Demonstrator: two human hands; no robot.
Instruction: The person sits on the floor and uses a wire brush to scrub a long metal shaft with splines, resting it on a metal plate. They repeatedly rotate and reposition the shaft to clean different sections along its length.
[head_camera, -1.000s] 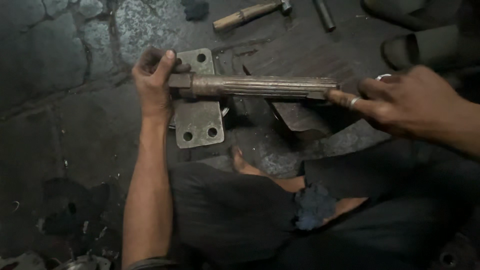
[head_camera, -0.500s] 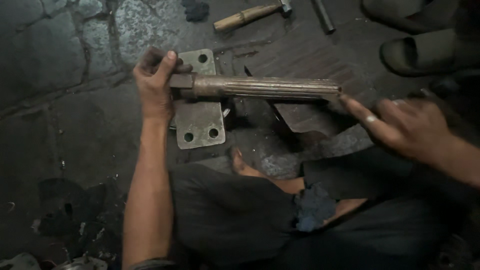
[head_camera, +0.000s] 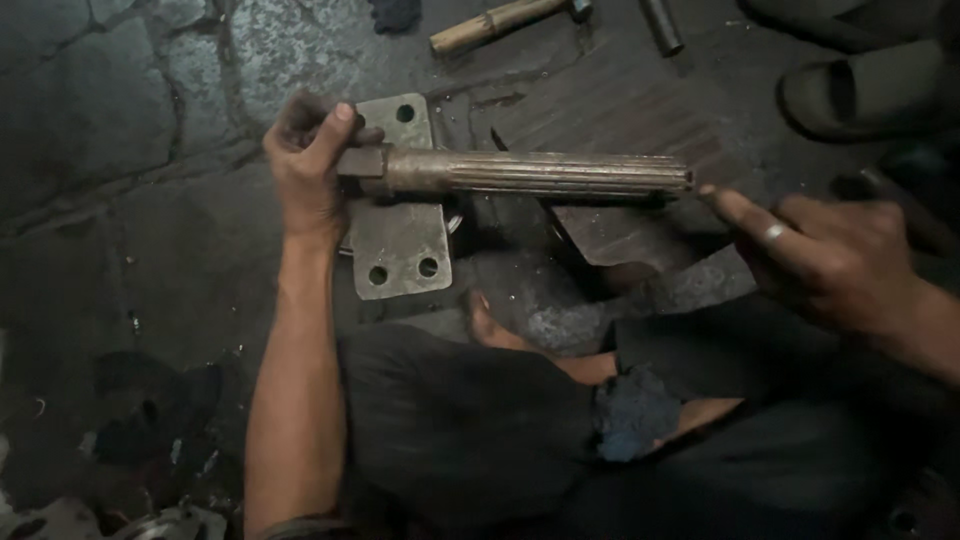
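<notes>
Lying under everything is a dark, cracked stone floor (head_camera: 120, 120), above which the left hand (head_camera: 310, 170) clamps one end of a grooved, rusty-grey steel shaft (head_camera: 530, 175) held level over a four-holed plate (head_camera: 400, 245), while the right hand (head_camera: 830, 260), loosely open and ringed, points just beside its free end.

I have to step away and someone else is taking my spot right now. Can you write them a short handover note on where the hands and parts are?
Left hand: closed around the plain end of the splined metal shaft, holding it level above the floor.
Right hand: off the shaft, open, index finger extended close to the shaft's free end; ring on one finger.
Drilled metal plate: flat on the floor under the shaft's held end.
Hammer: lying on the floor beyond the plate, untouched.
Done: shaft lifted and in one-handed grip.
Left: shaft not set down or joined to anything; the right hand holds nothing.
</notes>
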